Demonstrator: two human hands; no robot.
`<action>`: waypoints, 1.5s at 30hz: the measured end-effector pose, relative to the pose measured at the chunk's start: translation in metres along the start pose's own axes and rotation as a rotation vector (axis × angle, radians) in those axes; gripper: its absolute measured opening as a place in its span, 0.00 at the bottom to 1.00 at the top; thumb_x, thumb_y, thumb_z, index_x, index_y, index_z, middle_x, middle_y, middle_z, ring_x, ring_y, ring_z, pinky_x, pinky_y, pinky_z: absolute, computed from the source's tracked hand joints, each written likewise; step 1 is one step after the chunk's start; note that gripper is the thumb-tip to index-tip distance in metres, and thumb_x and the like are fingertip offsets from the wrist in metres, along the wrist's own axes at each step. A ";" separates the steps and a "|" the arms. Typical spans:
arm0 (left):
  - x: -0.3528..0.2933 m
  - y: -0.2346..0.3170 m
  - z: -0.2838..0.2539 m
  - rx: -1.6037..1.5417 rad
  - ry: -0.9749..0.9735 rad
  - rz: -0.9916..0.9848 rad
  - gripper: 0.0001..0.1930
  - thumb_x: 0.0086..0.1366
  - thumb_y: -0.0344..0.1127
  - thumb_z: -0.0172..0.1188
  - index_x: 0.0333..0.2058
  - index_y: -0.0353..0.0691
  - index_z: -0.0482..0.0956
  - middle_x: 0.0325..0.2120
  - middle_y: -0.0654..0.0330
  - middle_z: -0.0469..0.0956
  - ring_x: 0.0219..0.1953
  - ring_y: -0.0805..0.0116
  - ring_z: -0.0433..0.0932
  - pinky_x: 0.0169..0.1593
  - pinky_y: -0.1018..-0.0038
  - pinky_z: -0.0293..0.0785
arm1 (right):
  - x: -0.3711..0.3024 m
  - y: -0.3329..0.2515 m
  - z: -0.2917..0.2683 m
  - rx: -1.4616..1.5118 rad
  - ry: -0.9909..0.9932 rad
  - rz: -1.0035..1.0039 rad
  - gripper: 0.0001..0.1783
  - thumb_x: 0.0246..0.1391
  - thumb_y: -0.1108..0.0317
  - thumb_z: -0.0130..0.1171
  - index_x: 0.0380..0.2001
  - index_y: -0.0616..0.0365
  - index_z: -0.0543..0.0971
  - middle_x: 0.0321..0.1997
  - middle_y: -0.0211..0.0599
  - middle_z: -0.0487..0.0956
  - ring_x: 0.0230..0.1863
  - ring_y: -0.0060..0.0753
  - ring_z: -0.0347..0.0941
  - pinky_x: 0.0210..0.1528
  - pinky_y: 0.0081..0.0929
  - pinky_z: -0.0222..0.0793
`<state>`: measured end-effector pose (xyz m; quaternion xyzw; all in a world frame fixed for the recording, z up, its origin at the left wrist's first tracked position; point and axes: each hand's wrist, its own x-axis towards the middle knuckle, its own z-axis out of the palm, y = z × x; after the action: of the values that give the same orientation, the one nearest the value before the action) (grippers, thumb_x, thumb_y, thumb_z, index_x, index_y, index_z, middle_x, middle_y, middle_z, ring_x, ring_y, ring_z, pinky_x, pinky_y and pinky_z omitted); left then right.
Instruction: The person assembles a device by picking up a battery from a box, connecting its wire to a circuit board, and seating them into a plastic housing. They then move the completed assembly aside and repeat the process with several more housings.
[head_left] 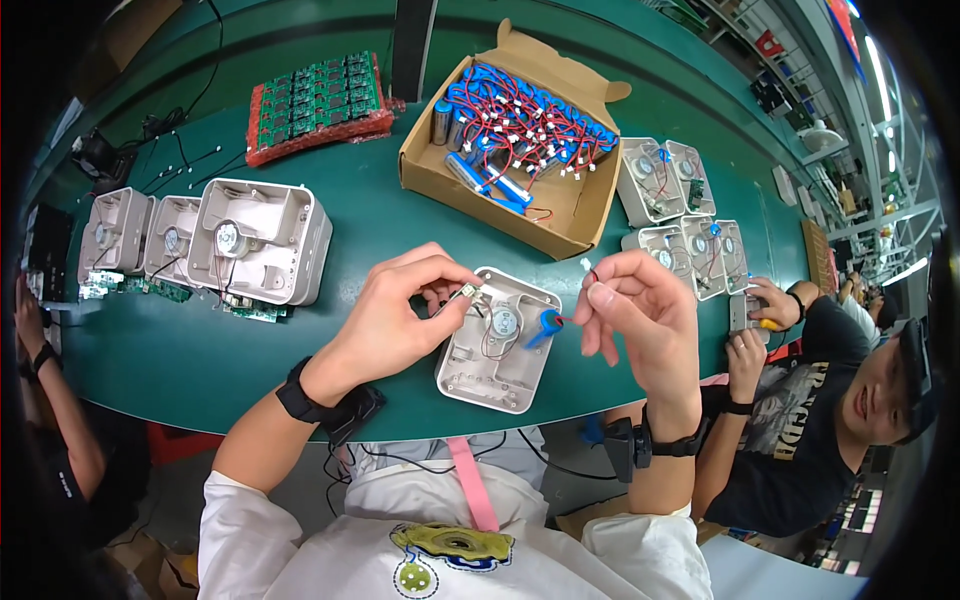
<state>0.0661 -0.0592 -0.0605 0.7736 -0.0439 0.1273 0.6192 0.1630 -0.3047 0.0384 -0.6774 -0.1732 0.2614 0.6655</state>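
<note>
A light grey plastic housing [463, 380] lies open side up on the green table in front of me. Inside it sits a round speaker [504, 322] with thin wires. My left hand [395, 305] is closed over the housing's left side, pinching a small circuit board [467, 291] by its edge. To the right, my right hand [640, 310] pinches the red and black lead of a blue cylindrical battery [546, 326]. A white connector [587, 265] pokes up past those fingertips. The battery, slightly blurred, is over the right part of the housing; whether it touches is unclear.
An open cardboard box [590, 215] of blue batteries stands beyond my hands. Green circuit boards [320, 105] lie on red bubble wrap at the far left. More grey housings stand left [315, 240] and right [640, 195]. A co-worker [800, 420] works at the right, another person at the left edge.
</note>
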 end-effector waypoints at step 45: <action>-0.007 0.007 0.007 0.223 0.169 0.214 0.08 0.59 0.17 0.66 0.38 0.30 0.82 0.31 0.59 0.77 0.25 0.71 0.76 0.29 0.74 0.73 | 0.008 0.057 0.090 -0.918 0.187 -0.453 0.04 0.66 0.78 0.63 0.34 0.64 0.80 0.20 0.35 0.83 0.19 0.22 0.80 0.23 0.21 0.71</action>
<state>0.0588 -0.0686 -0.0571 0.8151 -0.0593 0.2609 0.5138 0.1103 -0.2298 -0.0169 -0.8655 -0.3521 -0.0535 0.3521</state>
